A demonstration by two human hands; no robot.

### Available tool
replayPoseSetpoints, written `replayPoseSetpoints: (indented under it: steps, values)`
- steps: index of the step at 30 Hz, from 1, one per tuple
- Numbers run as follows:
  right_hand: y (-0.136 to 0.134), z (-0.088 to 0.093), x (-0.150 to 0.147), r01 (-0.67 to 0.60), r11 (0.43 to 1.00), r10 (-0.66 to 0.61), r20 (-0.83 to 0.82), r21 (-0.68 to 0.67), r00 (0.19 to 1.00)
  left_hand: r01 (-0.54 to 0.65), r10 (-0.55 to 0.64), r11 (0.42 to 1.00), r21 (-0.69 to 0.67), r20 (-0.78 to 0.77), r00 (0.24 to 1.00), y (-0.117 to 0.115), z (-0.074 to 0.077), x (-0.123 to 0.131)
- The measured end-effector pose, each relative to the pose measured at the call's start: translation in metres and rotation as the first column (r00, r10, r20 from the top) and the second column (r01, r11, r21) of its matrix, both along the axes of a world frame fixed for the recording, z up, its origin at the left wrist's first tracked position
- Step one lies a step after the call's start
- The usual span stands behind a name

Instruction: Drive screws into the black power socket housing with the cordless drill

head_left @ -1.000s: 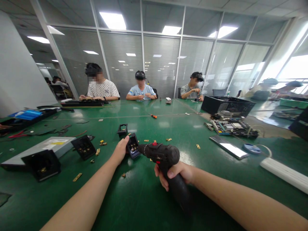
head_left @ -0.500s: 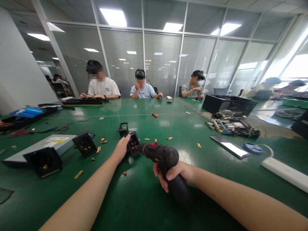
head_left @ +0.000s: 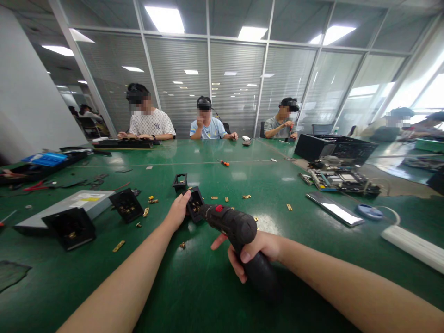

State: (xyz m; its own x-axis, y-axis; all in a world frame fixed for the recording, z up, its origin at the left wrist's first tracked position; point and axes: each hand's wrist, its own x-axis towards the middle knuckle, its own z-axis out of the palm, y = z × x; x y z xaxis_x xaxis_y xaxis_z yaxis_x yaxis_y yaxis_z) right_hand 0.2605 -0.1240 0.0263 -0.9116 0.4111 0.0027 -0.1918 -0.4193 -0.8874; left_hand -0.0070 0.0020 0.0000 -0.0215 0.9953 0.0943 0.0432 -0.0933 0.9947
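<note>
My left hand [head_left: 178, 212] grips the edge of a small black socket box [head_left: 194, 203] with brass parts inside, tilted up on the green table. In my right hand [head_left: 260, 247] is a black cordless drill [head_left: 231, 222], its chuck pointing left at the box's opening. My right index finger sticks out away from the trigger, while the other fingers wrap the handle. Whether the bit touches a screw inside I cannot tell. Just behind the box stands another black socket box [head_left: 180, 181]. Two more, a near one [head_left: 69, 226] and a farther one [head_left: 126, 205], stand at left.
Small brass strips [head_left: 118, 246] and brass bits [head_left: 182, 245] lie scattered around. A grey metal case [head_left: 65, 210] is at left. On the right are a phone [head_left: 335, 209], a white power strip [head_left: 414, 249] and a circuit board [head_left: 342, 179]. An orange screwdriver [head_left: 225, 163] lies farther back; several people sit beyond.
My right index finger has stretched out from the drill's trigger. The view has shifted slightly, while both hands keep their holds on the box and drill.
</note>
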Motion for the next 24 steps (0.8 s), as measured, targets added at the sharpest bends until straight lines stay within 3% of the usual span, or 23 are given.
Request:
replayPoseSetpoints:
  steps: [24]
  values:
    - [0.0038, 0.0023, 0.0021, -0.008, 1.0, 0.01, -0.053, 0.031, 0.999, 0.015, -0.014, 1.0, -0.014, 0.022, 1.0, 0.0026, -0.0029, 0.0006]
